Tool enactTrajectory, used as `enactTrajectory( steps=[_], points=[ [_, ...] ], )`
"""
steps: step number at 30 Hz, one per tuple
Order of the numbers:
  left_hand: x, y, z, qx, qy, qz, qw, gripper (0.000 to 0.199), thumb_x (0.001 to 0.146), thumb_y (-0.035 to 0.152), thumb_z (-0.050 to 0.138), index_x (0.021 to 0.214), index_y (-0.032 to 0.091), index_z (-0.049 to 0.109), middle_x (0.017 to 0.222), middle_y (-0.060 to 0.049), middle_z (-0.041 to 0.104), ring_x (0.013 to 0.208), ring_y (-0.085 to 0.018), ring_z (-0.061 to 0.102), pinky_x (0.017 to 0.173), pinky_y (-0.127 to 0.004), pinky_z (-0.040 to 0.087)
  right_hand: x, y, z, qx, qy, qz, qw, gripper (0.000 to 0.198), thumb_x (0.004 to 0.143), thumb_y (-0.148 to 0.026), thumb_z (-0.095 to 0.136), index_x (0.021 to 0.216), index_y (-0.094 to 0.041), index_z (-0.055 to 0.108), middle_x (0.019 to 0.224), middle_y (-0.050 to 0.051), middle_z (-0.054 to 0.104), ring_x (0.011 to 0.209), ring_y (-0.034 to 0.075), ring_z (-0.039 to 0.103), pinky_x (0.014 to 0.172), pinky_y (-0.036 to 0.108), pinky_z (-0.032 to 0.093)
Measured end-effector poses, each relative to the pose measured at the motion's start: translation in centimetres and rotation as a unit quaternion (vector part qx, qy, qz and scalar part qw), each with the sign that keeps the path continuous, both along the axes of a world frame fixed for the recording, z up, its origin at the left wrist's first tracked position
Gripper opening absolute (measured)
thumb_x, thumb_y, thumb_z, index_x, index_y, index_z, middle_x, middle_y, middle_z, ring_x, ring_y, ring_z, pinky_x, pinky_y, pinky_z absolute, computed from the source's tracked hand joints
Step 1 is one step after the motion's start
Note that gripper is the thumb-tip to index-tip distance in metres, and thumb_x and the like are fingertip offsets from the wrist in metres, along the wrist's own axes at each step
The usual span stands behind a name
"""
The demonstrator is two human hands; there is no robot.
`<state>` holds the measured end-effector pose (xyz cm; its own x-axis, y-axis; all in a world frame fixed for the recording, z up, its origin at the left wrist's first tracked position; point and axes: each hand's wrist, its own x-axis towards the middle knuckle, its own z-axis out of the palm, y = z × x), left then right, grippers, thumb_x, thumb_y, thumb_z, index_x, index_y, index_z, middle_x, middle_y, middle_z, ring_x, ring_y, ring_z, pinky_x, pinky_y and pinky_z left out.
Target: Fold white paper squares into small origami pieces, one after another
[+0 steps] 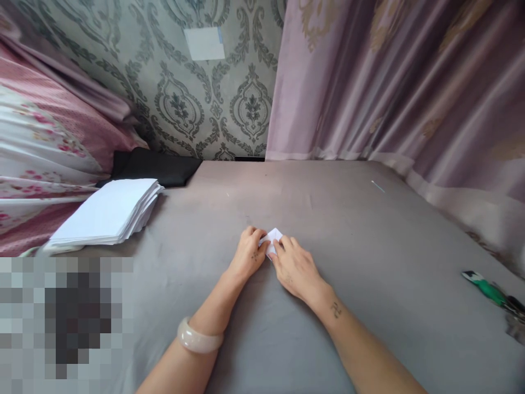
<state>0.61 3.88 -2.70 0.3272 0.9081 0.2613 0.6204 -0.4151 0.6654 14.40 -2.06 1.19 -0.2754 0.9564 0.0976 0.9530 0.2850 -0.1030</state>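
A small piece of folded white paper [275, 235] lies on the grey cloth surface, with a pointed corner facing away from me. My left hand [249, 253] grips its left edge, thumb and fingers closed on it. From the right, my right hand [296, 264] presses on the paper with its fingers bent and its thumb near the lower edge. Both hands rest low on the cloth, and their fingers cover much of the paper's sides.
A thick stack of white paper sheets [109, 210] sits at the left, before a black folded item [158, 167]. On the far right lies a green-handled tool [488, 290]. A patterned wall [180, 104] and pink curtains [328, 87] border the grey surface [369, 246].
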Motion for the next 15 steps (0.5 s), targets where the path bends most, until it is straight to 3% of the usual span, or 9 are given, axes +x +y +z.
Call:
enactTrajectory(
  steps=[6,15],
  points=[
    [0.2,0.3,-0.3,-0.037,-0.020,0.024,0.999,0.014,0.081,0.015,0.051,0.090,0.015,0.062,0.089,-0.007,0.055,0.081,-0.017,0.054,0.079,-0.033,0.046,0.8,-0.2,0.1,0.001,0.030,0.012,0.999,0.039,0.096,-0.033,0.034,0.125,-0.019,0.055,0.110,0.011,0.056,0.098,0.024,0.050,0.081,0.036,0.044],
    [0.4,0.9,-0.2,-0.123,-0.089,0.027,0.988,0.009,0.073,0.017,0.059,0.082,0.016,0.057,0.073,0.000,0.054,0.069,-0.014,0.049,0.066,-0.027,0.041,1.8,1.1,-1.6,0.011,0.173,-0.038,0.984,0.022,0.091,-0.022,0.043,0.098,-0.024,0.064,0.099,0.005,0.059,0.095,0.019,0.054,0.073,0.029,0.043]
  ],
)
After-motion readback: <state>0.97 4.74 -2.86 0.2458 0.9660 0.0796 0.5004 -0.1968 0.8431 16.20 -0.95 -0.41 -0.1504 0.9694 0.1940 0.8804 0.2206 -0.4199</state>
